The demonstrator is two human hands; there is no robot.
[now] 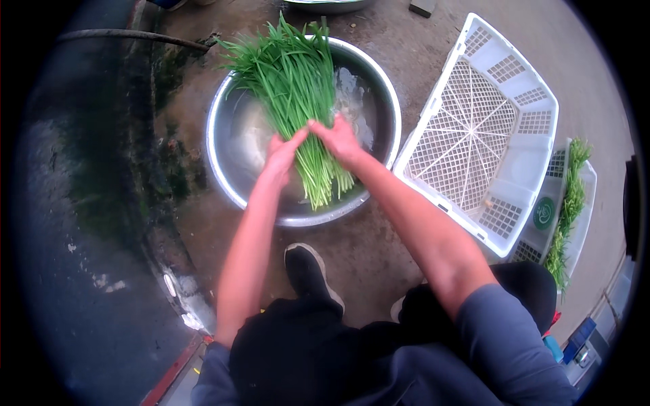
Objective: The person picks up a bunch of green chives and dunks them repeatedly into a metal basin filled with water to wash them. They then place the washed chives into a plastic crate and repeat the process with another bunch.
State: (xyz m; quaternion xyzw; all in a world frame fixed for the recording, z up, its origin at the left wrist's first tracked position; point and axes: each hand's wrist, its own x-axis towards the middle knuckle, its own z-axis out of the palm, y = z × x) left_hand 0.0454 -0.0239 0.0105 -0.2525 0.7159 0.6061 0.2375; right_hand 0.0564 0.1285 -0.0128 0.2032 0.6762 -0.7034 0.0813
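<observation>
From my end I see a dark hose crossing at upper left, a small block by the top edge, and a blue object at lower right, too small to identify.

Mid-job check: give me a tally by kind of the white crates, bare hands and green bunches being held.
White crates: 2
Bare hands: 2
Held green bunch: 1
Total: 5

Illegible green emblem on white crate
</observation>
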